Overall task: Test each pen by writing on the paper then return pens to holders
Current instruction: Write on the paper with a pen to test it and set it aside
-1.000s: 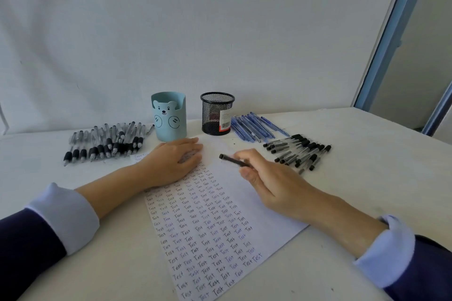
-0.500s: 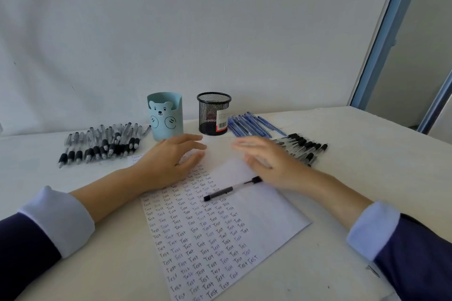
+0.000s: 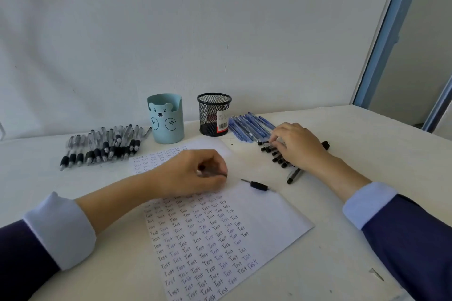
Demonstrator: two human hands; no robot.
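Note:
The paper (image 3: 274, 212), filled with rows of "Test", lies in front of me. My left hand (image 3: 193, 173) rests on its upper part, fingers curled round a dark pen (image 3: 211, 173). Just right of that hand a short black pen piece (image 3: 258, 185) lies on the sheet; I cannot tell whether it joins the held pen. My right hand (image 3: 299, 145) lies over the pile of black-capped pens (image 3: 276, 157), its fingertips pinching one black-capped pen (image 3: 263, 142) at the pile's far end. The blue bear holder (image 3: 166, 120) and the black mesh holder (image 3: 214, 113) stand behind the paper.
A heap of clear black-grip pens (image 3: 102, 146) lies left of the bear holder. Blue pens (image 3: 247, 127) lie right of the mesh holder. One black pen (image 3: 293, 176) sits apart by my right wrist. The wall is close behind the holders.
My right hand let go of the pen onto the paper and moved right onto the black-capped pile. My left hand slid right and closed its fingers on the dropped pen.

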